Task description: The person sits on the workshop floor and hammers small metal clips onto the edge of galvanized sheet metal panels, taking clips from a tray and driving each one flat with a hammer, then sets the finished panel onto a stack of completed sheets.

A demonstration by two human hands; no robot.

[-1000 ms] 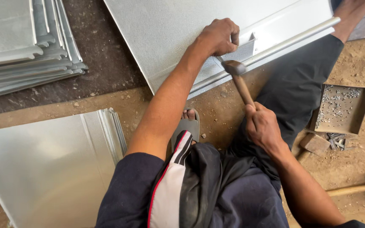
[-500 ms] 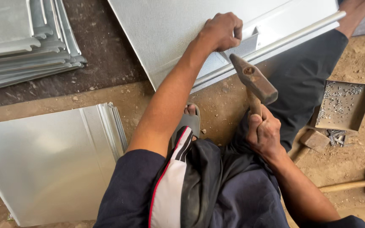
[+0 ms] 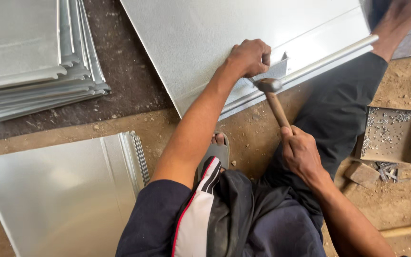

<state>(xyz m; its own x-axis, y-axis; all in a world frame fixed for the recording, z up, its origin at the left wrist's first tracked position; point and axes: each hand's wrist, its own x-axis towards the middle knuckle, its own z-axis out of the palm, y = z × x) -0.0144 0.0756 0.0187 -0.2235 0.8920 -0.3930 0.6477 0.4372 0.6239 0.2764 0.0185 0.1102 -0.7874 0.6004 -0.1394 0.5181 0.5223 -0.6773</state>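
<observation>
My left hand (image 3: pixel 250 57) is fisted on the folded lower edge of a large grey metal sheet (image 3: pixel 224 38), pinching something small that I cannot make out against it. My right hand (image 3: pixel 303 154) grips the wooden handle of a hammer (image 3: pixel 272 97). The hammer's steel head rests down on the sheet's rim, right beside my left fist. A rounded metal rail (image 3: pixel 329 57) runs along that edge to the right. My sandalled foot (image 3: pixel 217 145) shows between my arms on the dirt.
A stack of profiled metal sheets (image 3: pixel 29 71) lies top left, and another sheet (image 3: pixel 58 190) at bottom left. An open box of small metal fasteners (image 3: pixel 391 133) sits right, with a wood block (image 3: pixel 362 172) and a wooden handle (image 3: pixel 407 231) nearby.
The hammer was lifted off the sheet half a second ago and has now swung back down onto the edge beside my left hand. The left hand stayed in place.
</observation>
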